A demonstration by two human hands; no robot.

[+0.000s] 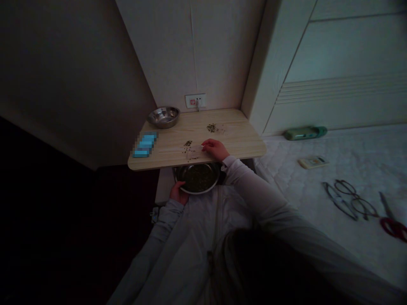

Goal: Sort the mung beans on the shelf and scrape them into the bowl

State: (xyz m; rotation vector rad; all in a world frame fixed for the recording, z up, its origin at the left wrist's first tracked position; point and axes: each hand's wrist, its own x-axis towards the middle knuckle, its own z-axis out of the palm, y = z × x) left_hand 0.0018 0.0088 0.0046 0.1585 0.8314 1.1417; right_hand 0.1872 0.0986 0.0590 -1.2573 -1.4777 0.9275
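My left hand (179,193) grips the left rim of a metal bowl (217,180), its thumb over the edge. The bowl sits against my body below the table's front edge, holding a mass of small dark green bits (199,177). Over the front of the wooden table (171,146), my right hand (215,148) is closed, fingertips pinched together. A small pale glint shows at the fingertips; what they hold is too small to name. Just left of them lies a loose pile of small dark green bits (188,144). A second pile (212,127) lies farther back.
An empty-looking steel bowl (164,117) stands at the table's back left, with a blurred-out blue screen (145,144) in front. A wall socket (195,101) is behind. On the bed (295,186) at right lie a green case (305,133), a remote (313,162), glasses (346,199) and red-handled scissors (393,228).
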